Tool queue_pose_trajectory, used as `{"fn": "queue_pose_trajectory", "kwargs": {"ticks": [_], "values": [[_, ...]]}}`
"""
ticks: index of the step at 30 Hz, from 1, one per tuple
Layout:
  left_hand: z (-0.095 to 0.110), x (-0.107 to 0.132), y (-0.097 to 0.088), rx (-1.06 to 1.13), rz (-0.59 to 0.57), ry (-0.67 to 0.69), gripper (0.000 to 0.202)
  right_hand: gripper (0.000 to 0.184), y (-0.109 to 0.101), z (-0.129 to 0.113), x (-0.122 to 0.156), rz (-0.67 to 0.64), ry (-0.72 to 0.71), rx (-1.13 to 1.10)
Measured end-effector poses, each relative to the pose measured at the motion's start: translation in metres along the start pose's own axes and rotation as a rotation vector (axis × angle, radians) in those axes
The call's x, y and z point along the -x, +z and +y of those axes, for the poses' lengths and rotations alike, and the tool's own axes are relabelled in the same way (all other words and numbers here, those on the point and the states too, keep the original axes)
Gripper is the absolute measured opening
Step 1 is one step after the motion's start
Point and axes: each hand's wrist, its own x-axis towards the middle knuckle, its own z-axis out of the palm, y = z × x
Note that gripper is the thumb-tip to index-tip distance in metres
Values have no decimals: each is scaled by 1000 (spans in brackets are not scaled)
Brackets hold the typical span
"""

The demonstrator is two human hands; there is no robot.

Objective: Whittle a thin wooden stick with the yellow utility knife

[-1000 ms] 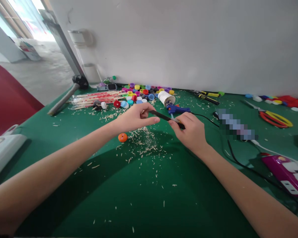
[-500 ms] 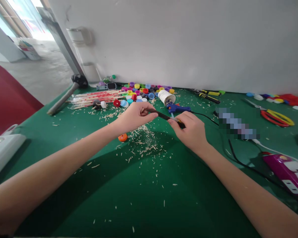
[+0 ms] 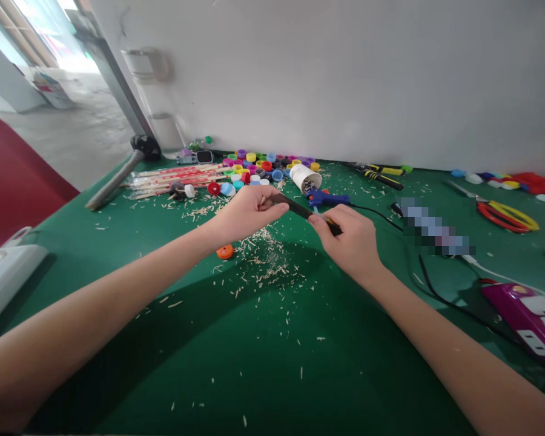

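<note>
My left hand (image 3: 249, 212) and my right hand (image 3: 347, 237) are raised a little above the green table (image 3: 272, 339), both closed on one thin dark tool (image 3: 298, 210) that runs between them. The left fingers pinch its far end, the right fingers grip the near end, where a bit of yellow shows. Whether it is a blade or a file I cannot make out. Below the hands lies a scatter of pale wood shavings (image 3: 266, 257) and an orange bottle cap (image 3: 224, 251).
Several coloured bottle caps (image 3: 258, 166), a tipped white cup (image 3: 304, 177), a blue glue gun (image 3: 327, 198), wrapped chopsticks (image 3: 172, 178) and a hammer (image 3: 118, 172) lie behind. Pliers (image 3: 381, 175), scissors (image 3: 508, 217), black cables and a purple power strip (image 3: 527, 318) are on the right.
Both hands and the tool have shifted very slightly; the grip is the same. Nothing else has moved.
</note>
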Motion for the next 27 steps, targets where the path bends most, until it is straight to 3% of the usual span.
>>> {"fn": "queue_pose_trajectory", "kwargs": {"ticks": [10,19,27], "values": [[-4,5,9,186,42,-73,21,37,2,0,2,76,-32,59],[3,8,18,607,46,-185,9,30,4,-2,5,131,-175,175],[3,9,21,585,128,-220,10,28,2,-2,6,139,-212,220]]}}
